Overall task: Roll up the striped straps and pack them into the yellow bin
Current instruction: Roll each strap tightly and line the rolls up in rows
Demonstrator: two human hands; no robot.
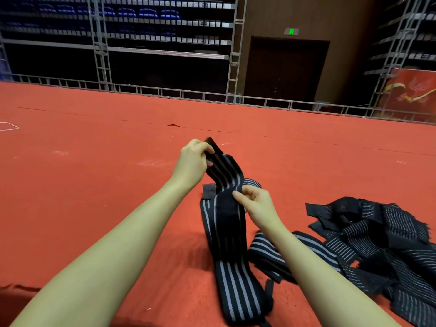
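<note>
The left hand (192,161) pinched the end of a black elastic strap with grey stripes (227,208), the right hand (256,204) gripping it lower, likely stretching it flat above the red carpet (94,161) for rolling.

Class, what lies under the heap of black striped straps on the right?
Red carpet shows around the heap of black striped straps; whatever lies beneath it is covered.

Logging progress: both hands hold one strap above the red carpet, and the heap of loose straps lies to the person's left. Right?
Not quite. The head view shows the heap to the person's right, not left. The rest holds: the left hand and right hand both hold one strap above the red carpet.
</note>
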